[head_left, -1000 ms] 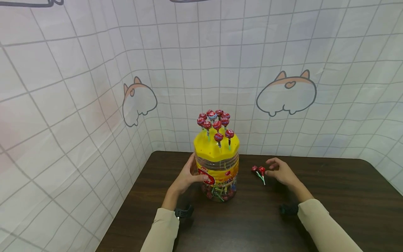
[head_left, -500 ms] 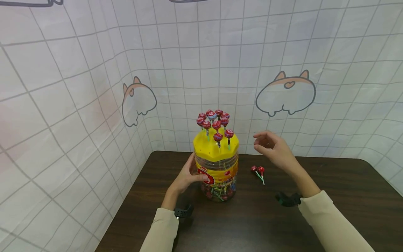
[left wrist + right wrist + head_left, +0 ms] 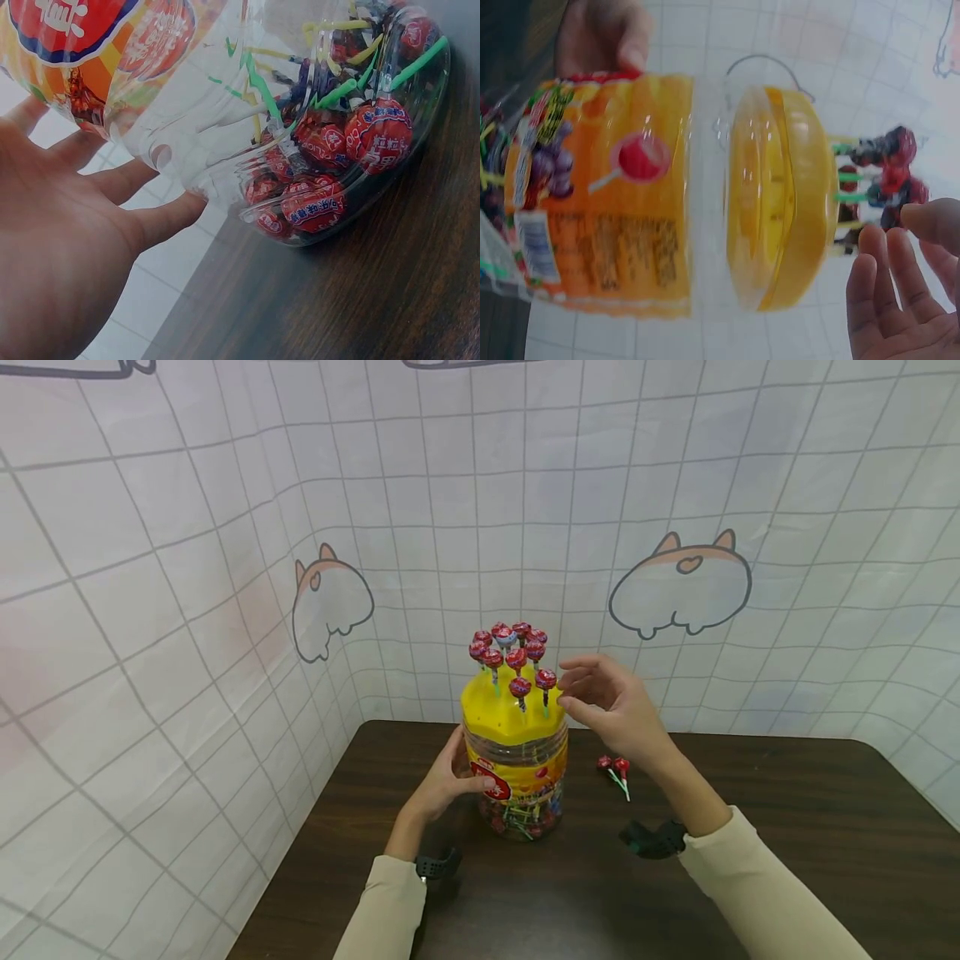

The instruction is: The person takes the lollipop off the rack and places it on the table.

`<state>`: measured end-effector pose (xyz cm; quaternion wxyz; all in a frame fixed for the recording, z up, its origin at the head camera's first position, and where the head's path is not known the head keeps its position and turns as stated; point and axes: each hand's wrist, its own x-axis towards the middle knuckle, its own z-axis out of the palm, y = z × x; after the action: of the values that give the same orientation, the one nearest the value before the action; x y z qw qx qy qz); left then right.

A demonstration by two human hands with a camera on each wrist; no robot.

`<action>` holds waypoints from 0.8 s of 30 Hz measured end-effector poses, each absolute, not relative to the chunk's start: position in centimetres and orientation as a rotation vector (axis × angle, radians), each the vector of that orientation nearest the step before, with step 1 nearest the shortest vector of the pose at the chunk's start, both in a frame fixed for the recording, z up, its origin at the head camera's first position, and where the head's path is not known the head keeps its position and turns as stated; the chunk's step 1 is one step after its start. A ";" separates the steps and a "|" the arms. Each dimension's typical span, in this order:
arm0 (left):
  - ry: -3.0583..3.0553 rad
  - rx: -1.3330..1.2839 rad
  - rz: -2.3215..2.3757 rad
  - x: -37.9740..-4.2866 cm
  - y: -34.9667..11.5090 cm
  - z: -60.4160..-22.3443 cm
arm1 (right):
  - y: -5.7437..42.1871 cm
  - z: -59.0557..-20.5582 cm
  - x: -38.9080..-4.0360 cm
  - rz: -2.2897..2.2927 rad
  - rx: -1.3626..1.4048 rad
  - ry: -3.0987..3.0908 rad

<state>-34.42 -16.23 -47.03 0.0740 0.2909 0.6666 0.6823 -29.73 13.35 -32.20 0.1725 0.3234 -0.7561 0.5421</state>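
Note:
A clear candy jar point(image 3: 528, 777) with a colourful label stands upright on the table, with lollipops point(image 3: 322, 142) lying in its bottom. Stuck upright into its yellow lid point(image 3: 497, 717) are several wrapped lollipops point(image 3: 520, 686). My left hand point(image 3: 441, 785) holds the jar's left side, thumb across the front and fingers round behind. Beside the lid's right edge, my right hand point(image 3: 621, 708) has its fingers loosely bent, the tips right by the nearest lollipop point(image 3: 546, 679). In the right wrist view, nothing shows between that thumb and the fingers point(image 3: 906, 274).
Two loose red lollipops point(image 3: 622, 766) lie on the dark wooden table point(image 3: 555, 893) right of the jar, below my right forearm. A white gridded cloth point(image 3: 525, 527) with cartoon animals hangs behind and to the left. Dark bands point(image 3: 651, 841) sit at my wrists.
My right hand has risen from beside the two loose lollipops and moved left to the lid's lollipops. The left hand and jar have stayed in place.

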 end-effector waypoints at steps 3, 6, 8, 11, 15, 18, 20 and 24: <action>1.998 0.872 2.052 -34.4 -16.3 -47.0 | 12.7 -32.1 -29.8 1.558 0.924 -2.140; 1.993 0.874 2.056 -34.3 -16.3 -47.0 | 12.3 -32.1 -29.8 1.580 0.920 -2.132; 1.992 0.880 2.056 -34.3 -16.3 -46.9 | 12.1 -32.1 -29.8 1.592 0.913 -2.129; 1.987 0.888 2.058 -34.2 -16.3 -46.9 | 11.9 -32.2 -29.8 1.612 0.906 -2.126; 1.995 0.870 2.058 -34.2 -16.2 -46.8 | 11.7 -32.4 -29.9 1.626 0.900 -2.124; 2.004 0.850 2.060 -34.1 -16.2 -46.8 | 11.5 -32.6 -30.0 1.619 0.904 -2.121; 2.005 0.848 2.060 -34.2 -16.2 -46.8 | 11.5 -32.7 -30.1 1.616 0.905 -2.117; 2.003 0.841 2.060 -34.1 -16.2 -46.7 | 11.3 -32.7 -30.1 1.619 0.905 -2.108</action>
<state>-34.13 -16.20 -46.74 0.0738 0.2803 0.6671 0.6863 -30.14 11.33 -32.74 0.1661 0.3178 -0.7403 0.5686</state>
